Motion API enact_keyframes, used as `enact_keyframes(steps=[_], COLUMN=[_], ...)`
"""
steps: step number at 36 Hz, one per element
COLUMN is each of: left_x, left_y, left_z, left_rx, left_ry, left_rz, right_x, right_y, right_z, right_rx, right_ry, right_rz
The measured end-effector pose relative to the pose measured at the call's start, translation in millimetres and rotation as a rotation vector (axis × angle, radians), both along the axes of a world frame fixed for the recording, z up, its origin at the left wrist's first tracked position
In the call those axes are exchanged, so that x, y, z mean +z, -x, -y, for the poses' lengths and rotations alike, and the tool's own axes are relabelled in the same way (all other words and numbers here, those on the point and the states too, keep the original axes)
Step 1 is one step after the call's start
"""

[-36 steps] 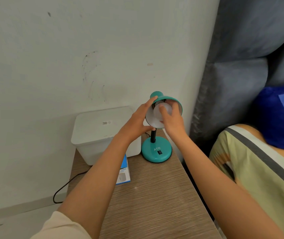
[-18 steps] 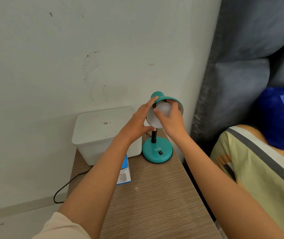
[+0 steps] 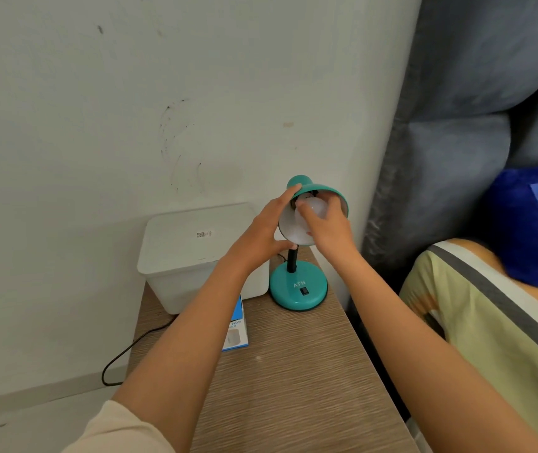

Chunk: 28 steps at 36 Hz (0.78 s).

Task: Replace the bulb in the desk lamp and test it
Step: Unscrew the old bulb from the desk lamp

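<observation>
A small teal desk lamp stands at the far end of a wooden side table (image 3: 293, 371), its round base (image 3: 298, 291) carrying a black switch. The teal shade (image 3: 323, 191) is tipped towards me, showing its white inside. My left hand (image 3: 261, 233) grips the shade's left rim, thumb under it. My right hand (image 3: 326, 227) reaches into the shade, fingers wrapped on a white bulb (image 3: 315, 206) sitting at the socket. The socket itself is mostly hidden by my fingers.
A white plastic box (image 3: 189, 256) sits left of the lamp against the wall. A blue and white bulb carton (image 3: 236, 328) lies partly under my left forearm. A black cord (image 3: 120, 358) hangs off the table's left edge. A bed with a striped sheet (image 3: 489, 322) lies to the right.
My right hand has shifted round the bulb inside the shade, fingers now higher near the socket. My left hand keeps its grip on the shade. The lamp stays in place.
</observation>
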State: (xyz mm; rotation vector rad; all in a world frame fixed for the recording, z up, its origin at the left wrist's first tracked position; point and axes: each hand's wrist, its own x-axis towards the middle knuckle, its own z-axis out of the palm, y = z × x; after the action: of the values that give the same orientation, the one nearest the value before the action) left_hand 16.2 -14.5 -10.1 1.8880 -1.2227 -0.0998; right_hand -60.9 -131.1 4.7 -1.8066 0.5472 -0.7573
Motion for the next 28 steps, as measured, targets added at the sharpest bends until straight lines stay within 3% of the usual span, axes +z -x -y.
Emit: enact_keyframes(steps=[4, 5, 10, 15, 28], left_x=[2, 2, 0, 2, 8], left_y=[-1, 0, 1, -2, -1], left_z=[-1, -1, 0, 0, -1], left_rx=[0.007, 0.007, -0.004, 0.022, 0.026], left_ry=[-0.007, -0.008, -0.011, 0.002, -0.058], left_rz=[-0.003, -0.001, 0.004, -0.036, 0.063], right_x=[1, 1, 3, -6, -12], right_y=[2, 3, 5, 9, 43], right_z=[2, 3, -2, -9, -14], right_rx=[0.115, 0.113, 0.026, -0.012, 0.000], right_ry=[-0.363, -0.359, -0.038, 0.355, 0.185], right_rz=[0.000, -0.009, -0.027, -0.162, -0.009])
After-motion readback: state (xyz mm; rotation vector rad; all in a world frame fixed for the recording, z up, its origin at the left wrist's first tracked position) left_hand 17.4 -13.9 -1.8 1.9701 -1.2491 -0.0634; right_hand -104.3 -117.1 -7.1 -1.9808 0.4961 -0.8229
